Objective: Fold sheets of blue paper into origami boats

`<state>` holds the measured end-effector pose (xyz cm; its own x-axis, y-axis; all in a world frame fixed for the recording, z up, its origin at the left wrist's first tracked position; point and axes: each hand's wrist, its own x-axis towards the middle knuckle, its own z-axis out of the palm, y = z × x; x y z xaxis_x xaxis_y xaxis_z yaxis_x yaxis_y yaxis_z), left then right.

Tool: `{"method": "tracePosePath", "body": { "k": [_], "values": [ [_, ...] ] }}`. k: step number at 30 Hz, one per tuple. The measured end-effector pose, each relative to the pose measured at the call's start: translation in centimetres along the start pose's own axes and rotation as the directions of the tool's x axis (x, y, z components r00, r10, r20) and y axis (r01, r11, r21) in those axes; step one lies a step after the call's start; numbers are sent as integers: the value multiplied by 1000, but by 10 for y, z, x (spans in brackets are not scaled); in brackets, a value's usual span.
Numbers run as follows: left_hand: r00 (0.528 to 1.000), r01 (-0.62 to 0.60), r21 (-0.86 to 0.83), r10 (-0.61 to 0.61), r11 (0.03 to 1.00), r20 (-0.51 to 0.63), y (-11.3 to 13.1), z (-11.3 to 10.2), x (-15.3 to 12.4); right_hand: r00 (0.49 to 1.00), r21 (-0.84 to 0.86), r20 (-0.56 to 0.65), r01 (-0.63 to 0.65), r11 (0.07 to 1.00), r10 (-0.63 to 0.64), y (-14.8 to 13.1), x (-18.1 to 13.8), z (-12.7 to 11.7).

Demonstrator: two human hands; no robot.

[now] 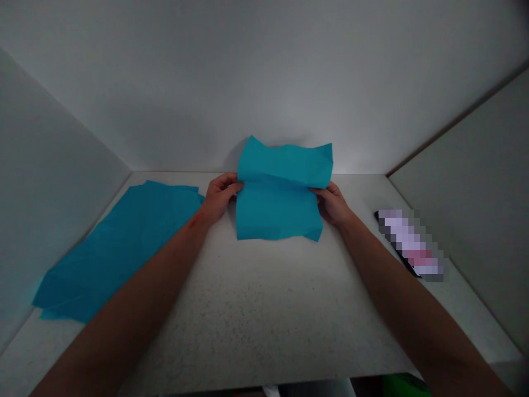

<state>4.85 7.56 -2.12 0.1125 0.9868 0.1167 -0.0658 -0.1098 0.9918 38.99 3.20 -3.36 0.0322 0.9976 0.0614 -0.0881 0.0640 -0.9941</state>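
Note:
A creased blue sheet [279,212], thin like paper or cloth, is held up between my hands near the back wall. My left hand [221,194] pinches its left edge about halfway up, thumb in front and the other fingers partly behind. At the opposite edge my right hand [332,203] grips it at the same height, with some fingertips hidden behind the sheet. A crease runs across the middle from hand to hand, and the upper part tilts back. Left of my left forearm lies a pile of larger blue sheets [132,237], partly covered by that arm.
The white table [252,309] has dark specks toward its front edge. White walls [264,71] close it in at the back and both sides. To the right lies a flat dark-edged device [397,245], its face pixelated. Something green [405,385] shows below the front edge.

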Motion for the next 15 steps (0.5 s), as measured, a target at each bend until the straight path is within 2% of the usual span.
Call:
{"method": "tracePosePath", "body": {
  "k": [6, 9, 12, 15],
  "values": [
    [998, 53, -1, -53, 999, 29, 6, 2, -3, 997, -50, 74, -6, 999, 10, -15, 2, 3],
    [995, 56, 8, -57, 998, 86, 11, 2, -6, 996, -93, 79, -30, 995, 38, -18, 0, 2],
    [987, 75, 63, -83, 995, 135, 11, 1, -7, 996, -131, 87, 41, 991, -30, -17, -3, 4],
    [988, 96, 79, -104, 992, 115, 6, 0, -5, 990, -86, 131, 71, 994, -60, -16, -5, 7]
  ]
}}
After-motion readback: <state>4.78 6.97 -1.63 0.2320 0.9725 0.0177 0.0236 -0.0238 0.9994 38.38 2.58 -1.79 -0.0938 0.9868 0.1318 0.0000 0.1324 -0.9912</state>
